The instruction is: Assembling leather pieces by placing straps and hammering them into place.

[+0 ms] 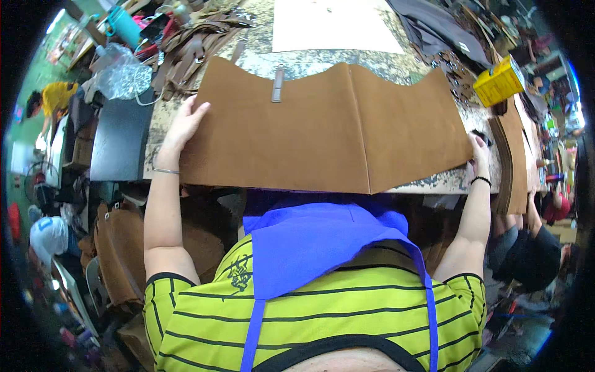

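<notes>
Leather panel (279,136), wide, brown and creased, lies over the pale, speckled tabletop (449,178) between the left hand (184,124), gripping one side edge, and the right hand (478,152), apparently pinching the opposite edge.

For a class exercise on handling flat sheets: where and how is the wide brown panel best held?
Probably by both short ends, left hand from the left, right hand from the right: the brown panel is wide and thin, with a lengthwise crease where it might fold.

Panel (291,139) matt lthr, smth; bag (127,77) glossy plstc
</notes>
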Demonstrator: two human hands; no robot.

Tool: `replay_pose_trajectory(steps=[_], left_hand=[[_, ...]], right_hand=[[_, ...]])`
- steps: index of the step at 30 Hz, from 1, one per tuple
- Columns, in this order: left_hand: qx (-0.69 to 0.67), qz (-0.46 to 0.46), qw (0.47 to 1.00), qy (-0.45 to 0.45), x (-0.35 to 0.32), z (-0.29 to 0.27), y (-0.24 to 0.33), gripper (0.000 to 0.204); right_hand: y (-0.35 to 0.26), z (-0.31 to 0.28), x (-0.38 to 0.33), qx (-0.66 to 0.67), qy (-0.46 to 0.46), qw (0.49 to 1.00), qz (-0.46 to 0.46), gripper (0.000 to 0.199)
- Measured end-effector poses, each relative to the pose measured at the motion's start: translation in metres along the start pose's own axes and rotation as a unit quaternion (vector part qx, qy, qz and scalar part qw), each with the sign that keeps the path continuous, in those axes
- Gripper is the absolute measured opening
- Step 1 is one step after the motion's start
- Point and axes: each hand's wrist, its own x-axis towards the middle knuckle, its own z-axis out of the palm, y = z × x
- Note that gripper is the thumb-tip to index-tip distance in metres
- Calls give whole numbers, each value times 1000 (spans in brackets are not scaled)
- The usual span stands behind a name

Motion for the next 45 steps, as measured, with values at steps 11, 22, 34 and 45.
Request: replay_pose_trajectory(steps=[11,22,34,45], left_hand=[[-22,-52,998,-43,-2,-20,-6,34],[287,68,947,127,69,-14,-18,32],[419,81,884,191,49,-43,-32,31],[527,247,786,211,107,-7,13,16]], right_hand=[[-4,-53,-20,-384,-169,907,-26,26],[-9,12,6,-264,-25,939,-221,40],[-31,77,-1,-314,1,913,-261,43],[-58,94,-89,-260,65,843,-466,46]])
